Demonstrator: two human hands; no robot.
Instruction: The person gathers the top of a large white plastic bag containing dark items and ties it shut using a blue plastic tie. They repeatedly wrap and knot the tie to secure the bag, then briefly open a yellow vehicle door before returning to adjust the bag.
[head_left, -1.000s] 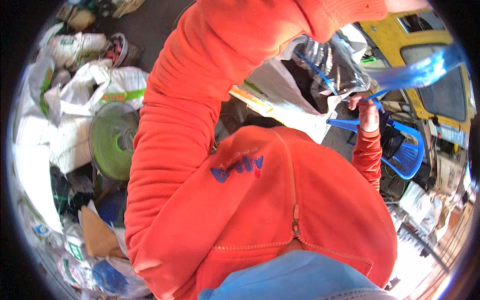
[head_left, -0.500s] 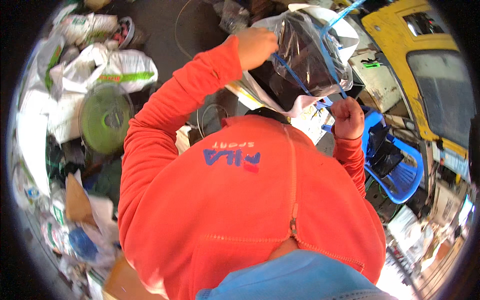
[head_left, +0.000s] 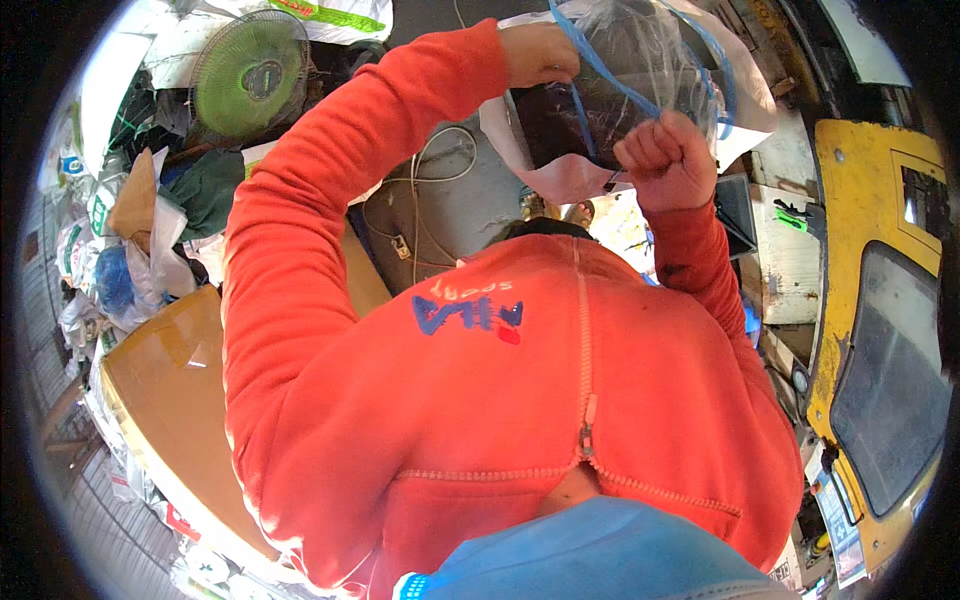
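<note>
In front of me at the top is a white sack (head_left: 560, 183) with its rim spread wide. Clear plastic film (head_left: 665, 45) lies over or inside its mouth, and something dark shows beneath; I cannot make out what. A blue cord (head_left: 612, 78) runs in loops across the sack. My left hand (head_left: 540, 55) is closed at the sack's left rim, pinching a strand of that cord. My right hand (head_left: 672, 165) is curled into a fist at the near right side, closed on the cord where it comes down; its fingertips are partly hidden.
A green fan (head_left: 250, 78) stands at the far left. Below it lie plastic bags (head_left: 120, 280) and a large cardboard sheet (head_left: 180, 370). A pale cable (head_left: 450, 178) coils on the floor. To the right stands a yellow panel (head_left: 832, 240) with a dark window.
My right hand has moved up and inward, closer to my left hand and over the sack's near rim. The whole view has shifted, and the blue chair is now almost hidden.
</note>
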